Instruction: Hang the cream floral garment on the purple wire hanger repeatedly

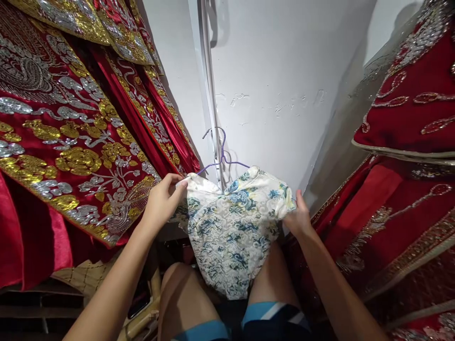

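A white short-sleeved dress (234,227) with a blue and green floral print hangs in front of me on a purple hanger (223,154). The hanger's hook is at a narrow metal rail on the wall. My left hand (165,196) pinches the garment's left shoulder between thumb and fingers. At the opposite side my right hand (299,215) is closed on the sleeve edge, with most of its fingers hidden behind the cloth. The lower part of the dress hangs between my knees.
Red garments with gold and silver sequin embroidery (78,156) hang close on the left. More red beaded garments (408,189) hang on the right. A white wall (277,61) with a vertical metal rail (208,71) stands ahead. Below left is a bamboo-like frame (142,317).
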The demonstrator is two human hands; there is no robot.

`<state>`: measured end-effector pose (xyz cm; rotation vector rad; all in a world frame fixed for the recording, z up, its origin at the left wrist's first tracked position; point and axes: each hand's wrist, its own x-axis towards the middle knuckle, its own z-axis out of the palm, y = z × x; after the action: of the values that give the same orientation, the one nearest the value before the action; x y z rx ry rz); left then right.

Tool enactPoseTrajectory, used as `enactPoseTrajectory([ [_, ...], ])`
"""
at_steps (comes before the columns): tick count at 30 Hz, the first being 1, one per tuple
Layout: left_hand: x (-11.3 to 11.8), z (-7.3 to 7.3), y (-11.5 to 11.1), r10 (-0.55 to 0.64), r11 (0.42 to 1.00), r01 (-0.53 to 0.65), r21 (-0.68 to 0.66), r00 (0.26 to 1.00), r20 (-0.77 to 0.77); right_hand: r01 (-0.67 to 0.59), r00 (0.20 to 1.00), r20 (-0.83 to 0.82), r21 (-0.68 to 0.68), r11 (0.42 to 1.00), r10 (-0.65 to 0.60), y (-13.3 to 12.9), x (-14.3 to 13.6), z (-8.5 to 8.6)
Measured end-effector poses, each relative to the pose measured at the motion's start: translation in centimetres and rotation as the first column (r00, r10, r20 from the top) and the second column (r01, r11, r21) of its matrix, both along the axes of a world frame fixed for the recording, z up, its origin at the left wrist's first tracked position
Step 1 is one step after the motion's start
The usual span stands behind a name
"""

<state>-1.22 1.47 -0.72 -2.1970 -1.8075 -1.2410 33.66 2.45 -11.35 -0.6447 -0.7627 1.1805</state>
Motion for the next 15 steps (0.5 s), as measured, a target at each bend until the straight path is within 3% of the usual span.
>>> enactPoseTrajectory([
  [5,1.2,0.1,-0.1,-0.027,0.995,0.028,0.092,1.000,-0.014,0.216,0.970,-0.117,-0.008,0.976,-0.215,1.2,1.2,1.9],
  [10,4.6,3.0,0.3,-0.133,0.959,0.134,0.249,0.991,-0.021,0.283,0.933,-0.241,0.036,0.959,-0.266,1.8,2.4,5.3],
  [12,5.6,3.9,0.6,-0.150,0.948,0.165,0.271,0.986,-0.076,0.295,0.924,-0.265,0.031,0.955,-0.277,0.1,2.7,5.0],
  [15,6.0,3.3,1.4,-0.117,0.932,0.181,0.314,0.970,-0.213,0.192,0.954,-0.250,0.081,0.978,-0.167,-4.7,2.8,2.3],
])
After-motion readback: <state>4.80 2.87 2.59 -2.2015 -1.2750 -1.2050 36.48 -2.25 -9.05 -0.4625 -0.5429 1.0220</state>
